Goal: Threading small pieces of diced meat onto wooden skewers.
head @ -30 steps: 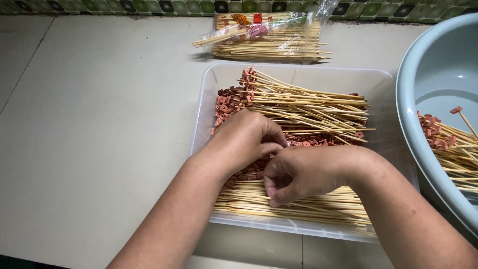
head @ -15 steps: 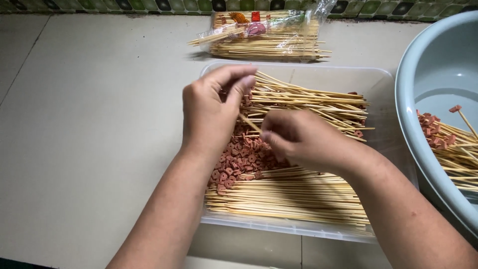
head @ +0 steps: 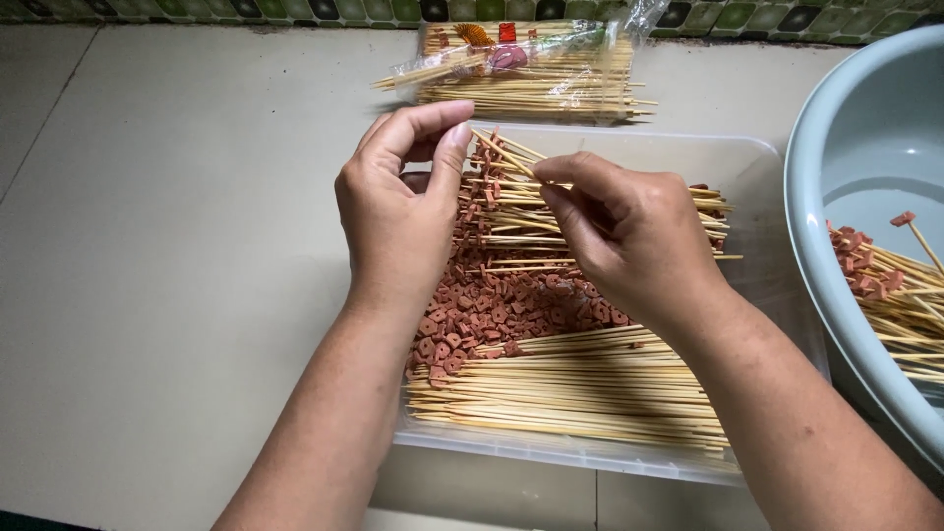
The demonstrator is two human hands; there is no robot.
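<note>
Centrally, a clear plastic tray [head: 757,167] sits on the pale tiled counter [head: 177,295], and both hands work just above it. Inside the tray, a neat layer of bare bamboo sticks [head: 580,393] lies along the near edge, a heap of small reddish-brown cut pieces [head: 501,310] fills the middle, and loaded skewers [head: 511,211] are stacked toward the far side. The right hand [head: 629,241] pinches a single bamboo skewer [head: 503,154] between thumb and fingers, its tip pointing toward the left hand [head: 403,206], whose thumb and forefinger are closed together at that tip; whether a piece sits between them cannot be seen. At the right, a pale blue basin [head: 836,197] holds more finished skewers [head: 885,285]. Beyond the tray lies an opened plastic packet of sticks [head: 531,69].
</note>
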